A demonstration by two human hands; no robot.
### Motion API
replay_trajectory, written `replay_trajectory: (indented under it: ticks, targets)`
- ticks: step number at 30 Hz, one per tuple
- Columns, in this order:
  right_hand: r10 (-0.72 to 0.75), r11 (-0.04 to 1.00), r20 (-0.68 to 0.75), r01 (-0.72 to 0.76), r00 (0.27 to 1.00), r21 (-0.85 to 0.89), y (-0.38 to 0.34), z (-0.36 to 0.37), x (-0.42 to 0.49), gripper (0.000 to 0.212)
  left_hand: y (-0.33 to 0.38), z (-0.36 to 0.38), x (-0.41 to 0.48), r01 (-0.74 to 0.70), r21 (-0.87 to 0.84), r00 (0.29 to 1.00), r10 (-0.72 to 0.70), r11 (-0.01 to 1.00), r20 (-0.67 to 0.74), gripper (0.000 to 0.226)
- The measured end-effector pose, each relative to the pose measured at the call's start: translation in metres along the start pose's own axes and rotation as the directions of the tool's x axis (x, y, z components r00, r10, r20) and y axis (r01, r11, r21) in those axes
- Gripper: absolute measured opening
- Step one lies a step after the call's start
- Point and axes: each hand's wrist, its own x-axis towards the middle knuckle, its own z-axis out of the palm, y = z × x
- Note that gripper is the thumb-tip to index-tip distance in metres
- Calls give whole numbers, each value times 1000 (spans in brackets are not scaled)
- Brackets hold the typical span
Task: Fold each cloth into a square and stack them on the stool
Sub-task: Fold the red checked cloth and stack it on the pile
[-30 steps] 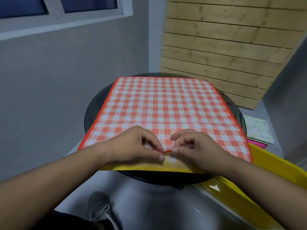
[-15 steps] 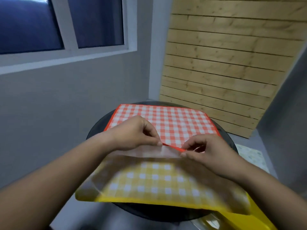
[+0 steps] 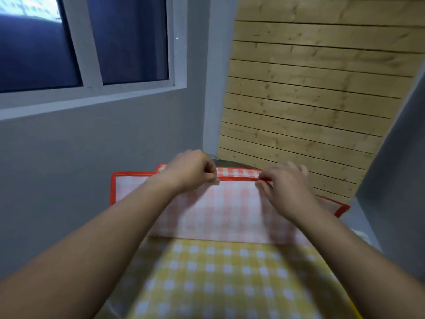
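Grey wall, window [image 3: 80, 42], pine-slat panel [image 3: 310, 88] behind. Since half-second ago, near edge of red checked cloth [image 3: 230, 210] carried farther, now almost meeting far edge, pale underside up. Yellow checked cloth [image 3: 218, 272] exposed near. Left hand [image 3: 190, 171] and right hand [image 3: 282, 183] each pinch red hem with thumb and curled fingers, above far rim of stool [image 3: 230, 162].

A single wide-angle camera is riding on the person's head, looking forward and somewhat down, so the left hand [image 3: 190, 171] and right hand [image 3: 287, 183] are sitting mid-frame and close to the lens, pinching a red checked cloth [image 3: 230, 210] by the far edge of a round dark tabletop [image 3: 230, 162]. It is facing a room corner where a grey wall [image 3: 115, 146] with a window [image 3: 92, 42] is meeting a wooden slat panel [image 3: 310, 88], both filling the upper half.
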Motion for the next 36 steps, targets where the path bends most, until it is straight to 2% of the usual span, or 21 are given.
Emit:
replay_trajectory:
  ticks: [3, 7, 10, 13, 17, 26, 36]
  targets:
    - [53, 998, 0, -53, 999, -34, 11, 29, 15, 17, -10, 20, 22, 75, 28, 995, -73, 997, -65, 15]
    - [218, 930, 109, -240, 970, 277, 22, 72, 22, 15, -36, 60, 37, 216, -199, 971, -231, 956, -55, 21]
    - [231, 890, 219, -297, 948, 346, 35, 103, 24, 20, -59, 90, 43, 276, -343, 958, -285, 898, 24, 23]
    - [186, 876, 295, -294, 937, 383, 46, 123, 24, 24, -72, 103, 47, 281, -391, 959, -275, 876, 73, 16]
    - [131, 890, 347, -264, 929, 371, 49, 138, 27, 22, -85, 117, 52, 265, -368, 964, -255, 891, 77, 12]
    - [187, 893, 298, -288, 936, 346, 50, 152, 25, 15, -91, 135, 54, 259, -364, 963, -269, 895, 24, 15]
    - [198, 897, 332, -307, 922, 319, 48, 152, 27, 10, -90, 135, 51, 239, -332, 966, -258, 913, -16, 16]
